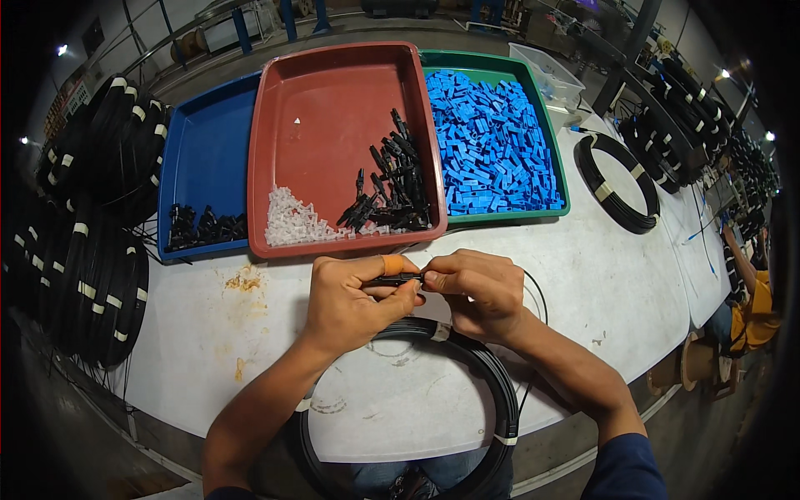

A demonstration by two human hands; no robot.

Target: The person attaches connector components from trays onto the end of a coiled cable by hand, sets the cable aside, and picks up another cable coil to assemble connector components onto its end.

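Observation:
My left hand (343,302) is closed around a slim black connector (390,281), with an orange band on one finger. From the other side, the fingertips of my right hand (485,287) pinch together at the connector's right end. What exactly lies between those right fingertips is mostly covered. A thin black cable (543,302) curves out beside my right hand and runs down toward a black cable coil (492,367). That coil, bound with pale tape, lies below my hands and overhangs the near table edge.
Beyond my hands stand a red tray (258,167) with small white pieces (296,221) and black connectors (400,187), a blue tray (204,150) with black parts, and a green tray (560,179) full of blue connectors. Cable coils (92,283) pile up left; another coil (587,171) lies right.

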